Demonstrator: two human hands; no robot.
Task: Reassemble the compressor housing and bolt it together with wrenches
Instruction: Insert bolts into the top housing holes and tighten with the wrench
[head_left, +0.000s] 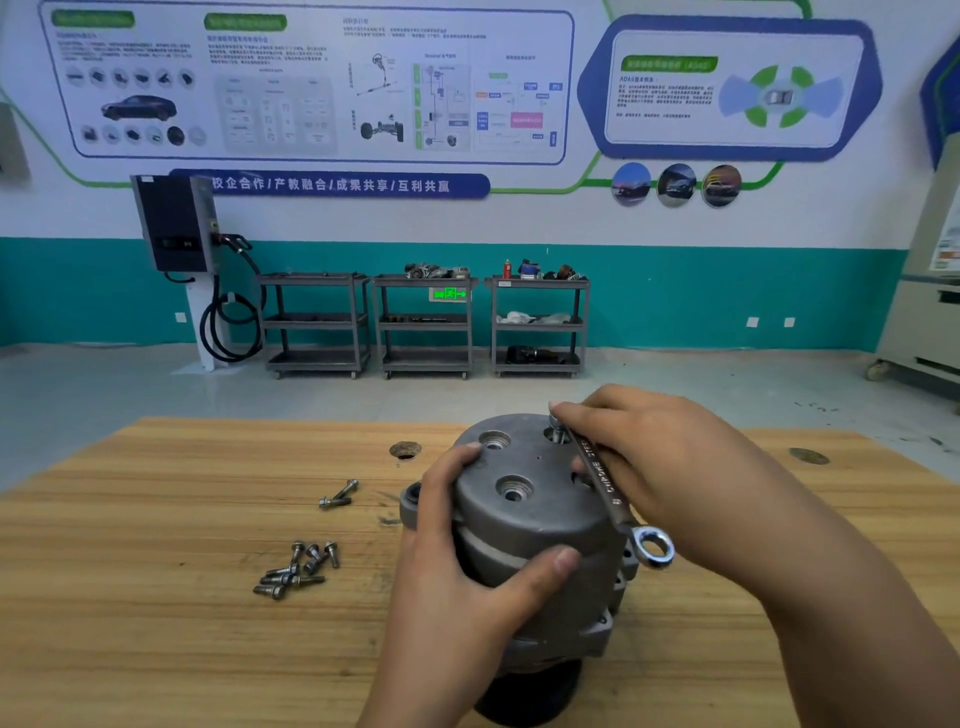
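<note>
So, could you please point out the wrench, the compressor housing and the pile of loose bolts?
wrench (598, 474), head view, lettered shank.
compressor housing (550, 499), head view, top face.
pile of loose bolts (291, 574), head view, middle.

I note grey cast-metal compressor housing (540, 512) upright; dark steel ring wrench (602, 480) slanted across its top; silver bolts (296, 569) heaped left.
</note>
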